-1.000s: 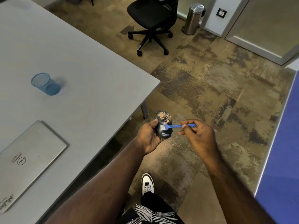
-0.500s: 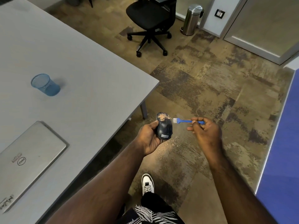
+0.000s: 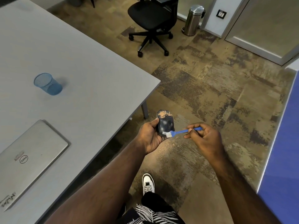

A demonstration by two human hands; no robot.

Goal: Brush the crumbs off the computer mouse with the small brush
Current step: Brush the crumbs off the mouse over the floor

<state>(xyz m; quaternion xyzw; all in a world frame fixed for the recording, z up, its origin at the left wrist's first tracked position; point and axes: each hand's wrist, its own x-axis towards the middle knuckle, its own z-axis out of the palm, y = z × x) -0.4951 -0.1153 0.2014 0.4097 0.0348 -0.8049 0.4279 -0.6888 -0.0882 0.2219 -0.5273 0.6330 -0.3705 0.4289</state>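
Observation:
My left hand grips a dark computer mouse over the carpet, just off the table's corner. Tan crumbs cover the mouse's far end; its near half looks mostly bare, with a white label at the near edge. My right hand pinches the handle of a small blue brush. The brush's white bristles touch the mouse's near right edge beside the label.
A grey table fills the left, with a blue mesh cup and a closed silver laptop on it. A black office chair and a steel bin stand at the back. A blue panel runs along the right.
The brush swept off the mouse to the right half a second ago, then came back down to the mouse's near edge. Fewer crumbs sit on the mouse's middle than one second ago.

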